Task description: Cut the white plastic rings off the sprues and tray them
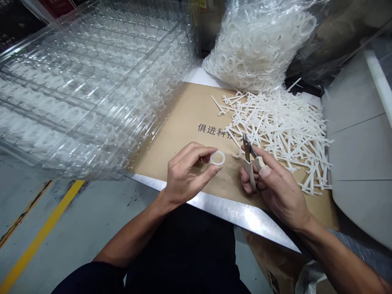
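One white plastic ring [217,158] is pinched between the thumb [211,174] and forefinger [199,151] of the left hand [188,175], above a brown cardboard sheet [180,139], while the remaining fingers of that hand are curled in toward the palm. Side cutters [249,161] with cream handles are gripped in the right hand [277,183], its fingers [245,179] wrapped around one handle and its thumb [266,170] pressed against the other. The dark metal jaws are pointed up and away from the person, near the ring but not touching it. Both hands are held over the sheet, which is printed with dark Chinese characters [216,130] and laid on a table with a steel edge [214,200]. A heap of white plastic runners [281,130] is spread across the right of the sheet, just beyond the cutters. Behind it, a clear bag [257,45] packed with white rings is slumped against the heap. Stacked clear trays [85,94] filled with white parts are piled at left, overhanging the table edge. A grey panel [358,122] is seen at right, and a grey floor [101,204] marked with a yellow line [43,232] is visible below the table, beside the person's dark trousers [183,253].
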A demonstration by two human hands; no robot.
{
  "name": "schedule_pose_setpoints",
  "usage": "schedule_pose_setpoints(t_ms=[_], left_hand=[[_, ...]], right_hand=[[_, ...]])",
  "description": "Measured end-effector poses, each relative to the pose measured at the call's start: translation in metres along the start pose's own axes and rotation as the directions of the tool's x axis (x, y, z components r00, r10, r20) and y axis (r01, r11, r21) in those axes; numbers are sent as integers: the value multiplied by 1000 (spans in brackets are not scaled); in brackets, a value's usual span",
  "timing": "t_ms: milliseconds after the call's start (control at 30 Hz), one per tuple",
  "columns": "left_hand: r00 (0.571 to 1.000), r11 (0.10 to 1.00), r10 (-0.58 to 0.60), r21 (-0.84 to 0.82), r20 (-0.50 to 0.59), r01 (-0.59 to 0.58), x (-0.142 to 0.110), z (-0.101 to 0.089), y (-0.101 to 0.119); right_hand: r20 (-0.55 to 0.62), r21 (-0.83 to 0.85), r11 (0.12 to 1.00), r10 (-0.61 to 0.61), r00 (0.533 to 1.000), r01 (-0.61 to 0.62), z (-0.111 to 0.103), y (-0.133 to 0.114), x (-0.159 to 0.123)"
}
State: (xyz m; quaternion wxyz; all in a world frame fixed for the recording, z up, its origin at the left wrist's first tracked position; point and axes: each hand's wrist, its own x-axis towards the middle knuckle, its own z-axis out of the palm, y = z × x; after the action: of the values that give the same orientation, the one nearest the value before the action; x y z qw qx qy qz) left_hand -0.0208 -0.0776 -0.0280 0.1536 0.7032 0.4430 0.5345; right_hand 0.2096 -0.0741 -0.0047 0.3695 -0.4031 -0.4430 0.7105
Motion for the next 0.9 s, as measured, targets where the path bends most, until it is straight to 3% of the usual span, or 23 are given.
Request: schedule_pose_setpoints(t_ms=[300, 500, 600, 667, 700, 767, 833, 900], left_hand=[[999, 999, -39, -6, 2, 40, 0, -1, 2], [999, 997, -49, -54, 9, 49, -1, 0, 0], [978, 952, -202, -224, 50, 208, -1, 0, 1], [890, 774, -426, -445, 160, 450, -2, -2, 4], [822, 628, -516, -548, 239, 553, -2, -3, 5], [706, 341, -599, -677, 378, 652, -3, -8, 10], [652, 188, -611, -718, 449, 670, -6, -15, 17], [634, 117, -608, -736, 478, 666, -10, -26, 28]], right_hand=[[-75, -8, 995, -101, 992, 100, 0, 1, 4], [-13, -62, 994, -95, 995, 94, 0, 3, 7], [-15, -79, 994, -73, 997, 71, -3, 5, 6], [-39, -95, 995, -47, 998, 43, -8, 8, 5], [-54, -105, 994, -29, 998, 24, -11, 10, 5], [-80, -130, 991, -4, 997, -7, -19, 14, 6], [-124, -141, 989, 13, 992, -31, -27, 19, 11], [-138, -163, 985, 35, 990, -58, -32, 23, 15]])
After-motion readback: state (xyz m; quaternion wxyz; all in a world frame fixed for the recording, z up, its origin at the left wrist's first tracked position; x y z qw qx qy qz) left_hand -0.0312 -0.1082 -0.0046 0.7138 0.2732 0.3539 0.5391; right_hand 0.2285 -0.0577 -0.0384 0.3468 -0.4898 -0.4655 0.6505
